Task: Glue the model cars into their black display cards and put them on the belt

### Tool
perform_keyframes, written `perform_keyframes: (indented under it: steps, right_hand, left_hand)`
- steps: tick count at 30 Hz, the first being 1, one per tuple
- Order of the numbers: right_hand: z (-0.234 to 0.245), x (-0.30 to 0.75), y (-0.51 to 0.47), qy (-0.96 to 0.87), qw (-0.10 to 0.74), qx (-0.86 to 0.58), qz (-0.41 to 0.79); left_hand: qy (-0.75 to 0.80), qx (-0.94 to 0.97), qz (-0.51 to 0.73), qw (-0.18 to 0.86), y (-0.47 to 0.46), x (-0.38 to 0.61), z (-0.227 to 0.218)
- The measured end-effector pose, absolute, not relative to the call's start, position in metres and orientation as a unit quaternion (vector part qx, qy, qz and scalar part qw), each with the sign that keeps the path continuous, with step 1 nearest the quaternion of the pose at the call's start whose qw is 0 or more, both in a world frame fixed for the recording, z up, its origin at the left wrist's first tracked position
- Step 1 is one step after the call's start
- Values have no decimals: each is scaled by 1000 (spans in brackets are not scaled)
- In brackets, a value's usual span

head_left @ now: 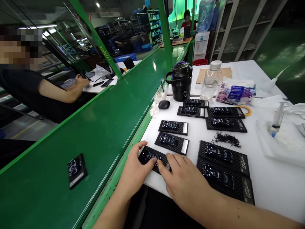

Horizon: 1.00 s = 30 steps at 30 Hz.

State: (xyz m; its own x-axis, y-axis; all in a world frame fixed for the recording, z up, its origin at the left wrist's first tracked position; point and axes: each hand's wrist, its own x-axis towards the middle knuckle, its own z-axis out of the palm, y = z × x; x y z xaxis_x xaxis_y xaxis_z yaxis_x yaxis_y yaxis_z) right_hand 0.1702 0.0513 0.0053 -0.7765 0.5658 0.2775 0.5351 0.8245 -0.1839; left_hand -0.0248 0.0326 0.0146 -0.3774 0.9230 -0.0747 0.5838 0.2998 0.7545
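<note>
A black card carrying a dark toy car (pixel 152 158) lies at the near left edge of the white table (pixel 274 181). My left hand (pixel 134 170) pinches its left end, thumb and fingers closed on it. My right hand (pixel 184 181) presses fingertips onto its right end, fingers curled over the card. Several more black cards with cars lie in rows beyond, the closest (pixel 172 142) just behind my fingers. Two larger ones (pixel 224 163) sit to the right.
One card with a car (pixel 76 170) rides on the green conveyor belt (pixel 100 127) at left. A black jug (pixel 181 81), clear bottle (pixel 211 79), tissue pack (pixel 235 92), syringe (pixel 277 119) and black shavings (pixel 226 139) stand on the table. A person in black works across the belt.
</note>
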Motion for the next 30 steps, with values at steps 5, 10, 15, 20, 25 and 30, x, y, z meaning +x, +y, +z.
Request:
perform_keyframes:
  steps: [5, 10, 15, 20, 25, 30]
  right_hand:
    - [4, 168, 52, -944, 155, -290, 37]
    - [3, 168, 52, -945, 148, -288, 42]
    - [3, 170, 53, -946, 156, -282, 41]
    - [2, 171, 56, -946, 156, -279, 46]
    - [3, 171, 56, -949, 147, -275, 43]
    - [1, 170, 54, -947, 161, -276, 35]
  left_hand:
    - [763, 499, 323, 251, 31, -24, 16]
    - [771, 502, 299, 253, 36, -26, 20]
    - [770, 535, 260, 231, 41, -29, 26]
    - [768, 548, 246, 223, 41, -29, 32]
    - [770, 554, 227, 222, 42, -28, 41]
    - [757, 578, 211, 221, 44, -31, 48]
